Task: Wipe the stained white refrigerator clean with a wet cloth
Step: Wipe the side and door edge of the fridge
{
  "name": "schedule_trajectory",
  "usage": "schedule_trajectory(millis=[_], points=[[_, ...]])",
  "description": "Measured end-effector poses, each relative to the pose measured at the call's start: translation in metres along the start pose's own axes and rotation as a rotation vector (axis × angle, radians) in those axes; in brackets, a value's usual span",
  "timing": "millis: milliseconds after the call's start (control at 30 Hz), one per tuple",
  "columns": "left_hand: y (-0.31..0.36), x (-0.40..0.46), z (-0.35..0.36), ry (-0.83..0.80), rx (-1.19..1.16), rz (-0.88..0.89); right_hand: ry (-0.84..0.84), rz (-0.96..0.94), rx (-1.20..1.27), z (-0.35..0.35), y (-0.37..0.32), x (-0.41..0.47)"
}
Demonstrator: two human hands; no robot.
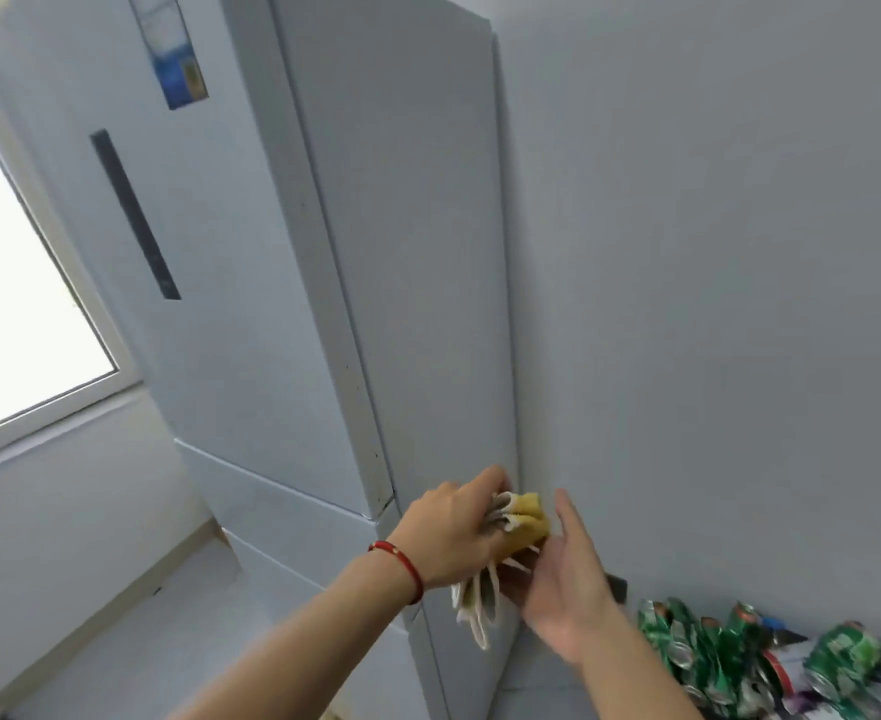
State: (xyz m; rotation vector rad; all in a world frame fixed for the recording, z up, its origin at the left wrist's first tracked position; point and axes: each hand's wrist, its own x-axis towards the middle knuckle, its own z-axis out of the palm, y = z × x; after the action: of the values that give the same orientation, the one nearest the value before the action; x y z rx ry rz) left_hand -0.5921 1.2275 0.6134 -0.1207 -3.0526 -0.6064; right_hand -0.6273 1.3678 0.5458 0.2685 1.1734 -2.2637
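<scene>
Left hand (454,532) grips folded cloth (524,522) against fridge (417,252) side near its rear edge, right hand (568,579) open just beside it; best press flat, stroke along the panel, refold when soiled.

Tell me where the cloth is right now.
In the head view, lower centre: the yellow cloth is gripped by the left hand against the refrigerator's side panel, with the right hand beside it.

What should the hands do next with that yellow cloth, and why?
Probably slide the folded yellow cloth up the white refrigerator's side panel. The left hand already presses it low against the panel by the wall, the right hand steadies it, and the panel stretches far above.
</scene>
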Motion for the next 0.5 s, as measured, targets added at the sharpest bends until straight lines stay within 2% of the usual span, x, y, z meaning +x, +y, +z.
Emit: schedule_trajectory(millis=[100,133,167,233,300,367,500], points=[[-0.008,-0.001,-0.044,-0.039,-0.102,-0.038,-0.163,0.013,0.142,0.055,-0.026,0.012],[-0.013,-0.004,-0.063,0.015,-0.141,-0.051,-0.177,0.007,0.16,0.073,-0.032,0.018],[-0.019,-0.006,-0.081,0.113,-0.146,-0.062,-0.176,-0.003,0.19,0.091,-0.038,0.022],[-0.032,-0.011,-0.123,0.406,-0.126,-0.083,-0.158,-0.097,0.193,0.125,-0.049,0.032],[-0.045,-0.017,-0.165,0.662,-0.155,-0.102,-0.168,-0.273,0.166,0.159,-0.061,0.037],[-0.056,-0.02,-0.204,0.83,-0.193,-0.101,-0.235,-0.505,0.049,0.194,-0.077,0.032],[-0.069,-0.011,-0.277,1.071,-0.163,-0.047,-0.372,-0.997,-0.428,0.28,-0.105,0.025]])
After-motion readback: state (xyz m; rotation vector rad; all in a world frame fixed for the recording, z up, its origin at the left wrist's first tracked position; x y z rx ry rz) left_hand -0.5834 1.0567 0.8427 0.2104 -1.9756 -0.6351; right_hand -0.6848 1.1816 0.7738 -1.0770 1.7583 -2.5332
